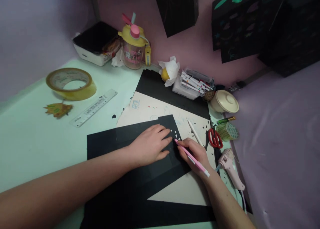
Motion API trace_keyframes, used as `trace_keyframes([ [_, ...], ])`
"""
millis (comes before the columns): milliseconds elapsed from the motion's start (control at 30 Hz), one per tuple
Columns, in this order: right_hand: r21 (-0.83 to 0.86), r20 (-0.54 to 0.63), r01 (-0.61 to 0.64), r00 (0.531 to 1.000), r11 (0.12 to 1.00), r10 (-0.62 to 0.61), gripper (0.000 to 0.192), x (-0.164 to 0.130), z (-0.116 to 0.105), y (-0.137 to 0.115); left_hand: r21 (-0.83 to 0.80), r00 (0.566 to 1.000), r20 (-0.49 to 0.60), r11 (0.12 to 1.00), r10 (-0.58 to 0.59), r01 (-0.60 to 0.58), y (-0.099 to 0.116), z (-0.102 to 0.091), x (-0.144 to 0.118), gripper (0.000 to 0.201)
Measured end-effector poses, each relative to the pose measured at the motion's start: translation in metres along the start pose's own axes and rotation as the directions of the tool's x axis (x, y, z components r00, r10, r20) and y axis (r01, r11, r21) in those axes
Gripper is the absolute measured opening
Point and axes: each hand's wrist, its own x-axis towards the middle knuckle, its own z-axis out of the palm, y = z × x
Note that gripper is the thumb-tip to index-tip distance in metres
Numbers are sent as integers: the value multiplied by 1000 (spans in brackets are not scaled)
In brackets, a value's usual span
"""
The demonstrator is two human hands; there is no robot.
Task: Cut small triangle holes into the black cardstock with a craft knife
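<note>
Black card sheet [140, 175] lies across the front of the table, with small white triangular cut-outs near its upper right corner. My left hand [151, 144] rests flat on it, fingers stretched out just left of the cut-outs. In a pencil-like grip, my right hand [195, 152] holds a slim pink pen-shaped tool [191, 157] with a white end. Its tip is at the card beside my left fingertips; whether it is a pen or a blade I cannot tell. Under the card is a pale board [183, 185] with drawn marks and tiny black scraps. A white pen [195, 132] lies behind my right hand.
To the left are a tape roll [88, 91], a dry leaf [58, 110] and a clear ruler [95, 108]. Red-handled scissors [215, 138] and a glue gun [231, 169] lie right. Behind stand a yellow-lidded cup [133, 52], a box of markers [192, 84] and a lidded bowl [225, 102].
</note>
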Motion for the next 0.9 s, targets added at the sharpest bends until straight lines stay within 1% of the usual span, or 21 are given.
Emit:
trace_keyframes([
  [100,-20,4,89,996,996,-88,25,0,1,4,1,1000,6,1000,-4,4,0,-1,0,39],
  [167,-17,21,101,995,995,-100,25,0,0,6,4,1000,8,1000,-7,7,0,-1,-1,40],
  [433,38,29,79,996,996,-80,26,-3,-4,11,2,1000,30,1000,-6,6,0,-1,1,40],
  [733,49,22,35,999,998,-36,17,-7,-3,13,-11,1000,31,1000,-1,1,0,-1,1,41],
  [900,60,21,26,999,998,-28,21,-7,-2,13,-10,999,46,1000,-12,12,0,-2,0,41],
])
